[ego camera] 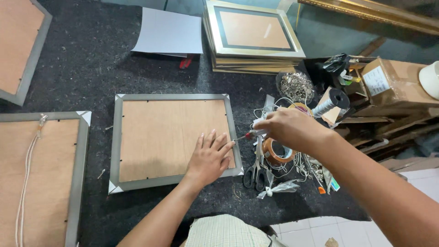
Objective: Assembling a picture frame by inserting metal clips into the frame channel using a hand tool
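Note:
A grey picture frame (118, 142) lies face down on dark felt, its brown backing board (160, 135) facing up. My left hand (209, 158) presses flat on the board near the frame's right edge, fingers spread. My right hand (286, 128) grips a small red-handled screwdriver (244, 136), whose tip meets the frame's right rail just by my left fingertips.
Scissors (255, 171), a tape roll (276, 153), string and small hardware clutter the right side. A stack of gold frames (254, 34) and a white sheet (169, 32) lie at the back. Two more face-down frames (80, 174) lie to the left. Cardboard boxes (393, 82) stand at the right.

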